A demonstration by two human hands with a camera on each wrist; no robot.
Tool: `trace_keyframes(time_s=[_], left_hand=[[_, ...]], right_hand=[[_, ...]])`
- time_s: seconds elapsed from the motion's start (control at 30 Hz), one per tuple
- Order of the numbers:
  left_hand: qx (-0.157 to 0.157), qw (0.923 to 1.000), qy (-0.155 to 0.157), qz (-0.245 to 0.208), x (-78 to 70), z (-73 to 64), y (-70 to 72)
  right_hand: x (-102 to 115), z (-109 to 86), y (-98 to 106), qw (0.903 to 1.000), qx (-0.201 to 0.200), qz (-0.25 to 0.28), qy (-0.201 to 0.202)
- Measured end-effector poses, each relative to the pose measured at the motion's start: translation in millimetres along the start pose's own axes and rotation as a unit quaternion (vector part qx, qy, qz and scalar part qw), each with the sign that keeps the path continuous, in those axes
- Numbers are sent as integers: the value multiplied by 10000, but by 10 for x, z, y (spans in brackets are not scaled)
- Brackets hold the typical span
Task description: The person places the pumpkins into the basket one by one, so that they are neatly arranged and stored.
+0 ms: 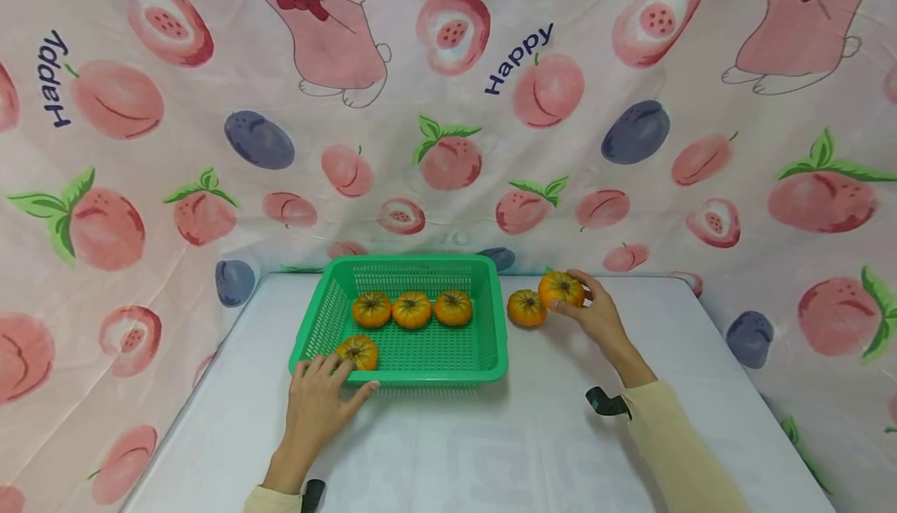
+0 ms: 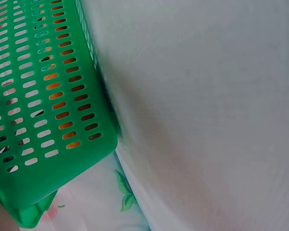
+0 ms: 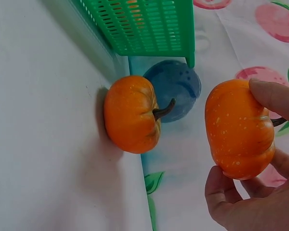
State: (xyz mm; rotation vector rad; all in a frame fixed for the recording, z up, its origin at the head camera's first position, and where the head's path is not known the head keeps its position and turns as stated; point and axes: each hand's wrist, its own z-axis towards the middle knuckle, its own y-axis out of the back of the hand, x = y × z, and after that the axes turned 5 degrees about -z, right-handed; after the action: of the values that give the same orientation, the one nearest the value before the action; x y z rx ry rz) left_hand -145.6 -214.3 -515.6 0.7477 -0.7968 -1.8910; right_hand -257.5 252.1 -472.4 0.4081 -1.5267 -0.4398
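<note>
My right hand (image 1: 596, 314) holds a small orange pumpkin (image 3: 241, 129) above the table, thumb on one side and fingers on the other; its dark stem shows in the right wrist view. Just left of it, a second pumpkin (image 1: 526, 308) sits on the table beside the green basket (image 1: 494, 373). Inside the basket, three pumpkins (image 1: 411, 310) stand in a row toward the back, and another pumpkin (image 1: 359, 352) lies at the front left. My left hand (image 1: 317, 404) rests on the basket's front left rim, fingers over the edge and thumb extended along the front, close to that pumpkin.
A white cloth covers the table (image 1: 448, 451). Behind it hangs a fruit-printed curtain (image 1: 392, 131), which also runs down both sides. Dark straps (image 1: 606, 402) show at both wrists.
</note>
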Motion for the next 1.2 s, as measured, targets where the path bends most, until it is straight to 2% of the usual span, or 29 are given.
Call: trace_keyframes(time_s=[0.37, 0.63, 0.73, 0.97, 1.2], left_hand=[[-41, 10000, -37, 5, 1, -6, 3], [-26, 10000, -24, -6, 5, -8, -5], [-26, 10000, -19, -19, 4, -6, -6], [-61, 10000, -23, -28, -2, 0, -3], [-58, 10000, 13, -16, -4, 0, -6]], right_hand=[[43, -125, -65, 9999, 44, 130, -43], [97, -202, -75, 9997, 93, 195, 68], [167, -248, -66, 9996, 130, 246, 61], [489, -427, -47, 9991, 237, 275, 195], [584, -459, -77, 9988, 281, 241, 333]])
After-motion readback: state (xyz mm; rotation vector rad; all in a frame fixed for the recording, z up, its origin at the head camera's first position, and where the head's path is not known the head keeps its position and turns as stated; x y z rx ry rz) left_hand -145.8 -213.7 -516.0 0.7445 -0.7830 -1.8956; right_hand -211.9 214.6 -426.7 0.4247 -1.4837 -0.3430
